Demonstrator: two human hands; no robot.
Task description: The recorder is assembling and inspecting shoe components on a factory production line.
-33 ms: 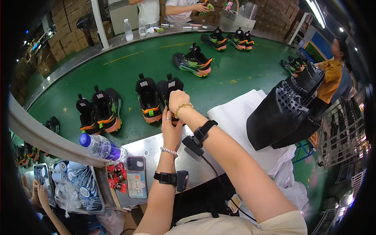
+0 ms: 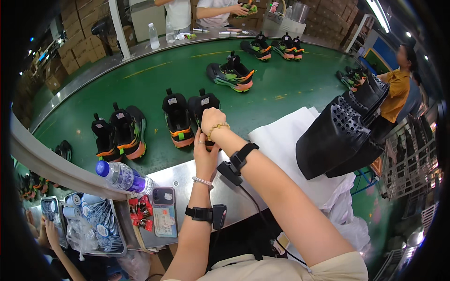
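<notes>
A black sneaker (image 2: 204,101) with an orange and green heel stands on the green work surface, its tongue pointing away from me. My left hand (image 2: 205,157) is closed around its heel from the near side, fingers pointing up along the left edge. Over the shoe's opening my right hand (image 2: 213,122) is curled into a fist, close to the left fingertips. Its own fingertips, and anything in them, are hidden. The matching sneaker (image 2: 178,119) stands just to the left, untouched. Another pair of sneakers (image 2: 123,132) sits farther left.
A single sneaker (image 2: 230,73) lies beyond my hands. Black perforated shells (image 2: 328,136) rest on white sheeting (image 2: 281,131) at right. Near my left arm are a water bottle (image 2: 124,177), a phone (image 2: 163,196), red packets (image 2: 141,211) and a tray (image 2: 123,234) of blue-white tags.
My hands stay at the same sneaker with almost no visible movement. At the far side, a person's hands have shifted slightly with a green item.
</notes>
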